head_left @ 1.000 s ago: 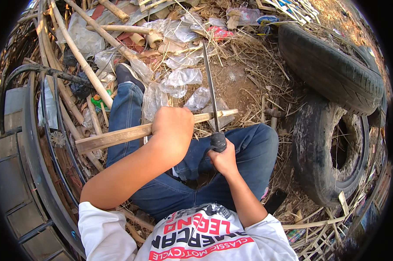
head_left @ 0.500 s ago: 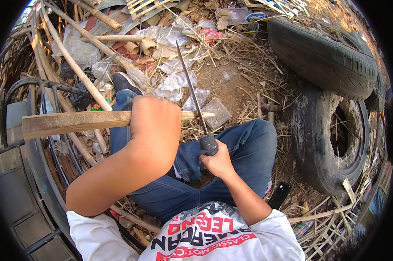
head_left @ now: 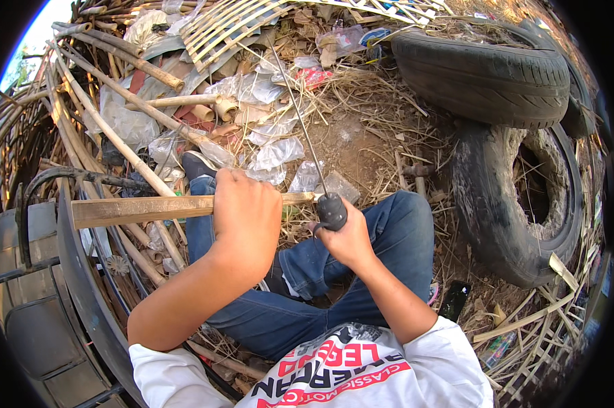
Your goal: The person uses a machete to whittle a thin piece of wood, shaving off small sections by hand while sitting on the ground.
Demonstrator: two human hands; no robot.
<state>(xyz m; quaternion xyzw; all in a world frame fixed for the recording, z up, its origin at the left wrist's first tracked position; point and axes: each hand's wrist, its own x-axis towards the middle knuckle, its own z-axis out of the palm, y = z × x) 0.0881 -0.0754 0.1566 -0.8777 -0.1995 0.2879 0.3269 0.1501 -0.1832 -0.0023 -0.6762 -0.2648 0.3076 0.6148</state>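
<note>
My left hand (head_left: 247, 214) is closed in a fist around a long wooden stick (head_left: 140, 211), which lies level across my lap. Its thick, squared end points left, and its thin end comes out to the right of my fist. A long knife with a black handle (head_left: 332, 211) is in my right hand (head_left: 351, 238), fingers wrapped round the grip. The narrow blade slants away from me, up and to the left, seen nearly edge-on. Near the handle it crosses by the stick's thin end; whether they touch I cannot tell.
Bamboo poles (head_left: 103, 122) and clear plastic scraps (head_left: 276, 153) litter the ground ahead and left. Two worn tyres (head_left: 484, 78) lean at the right. A dark metal-framed seat (head_left: 38, 326) stands left. A phone (head_left: 454, 300) lies by my right knee, beside woven bamboo strips (head_left: 524, 340).
The stick's thick end and my left hand have come slightly lower, and the stick sits further right in view. The blade has turned more edge-on. The whole view has shifted a little.
</note>
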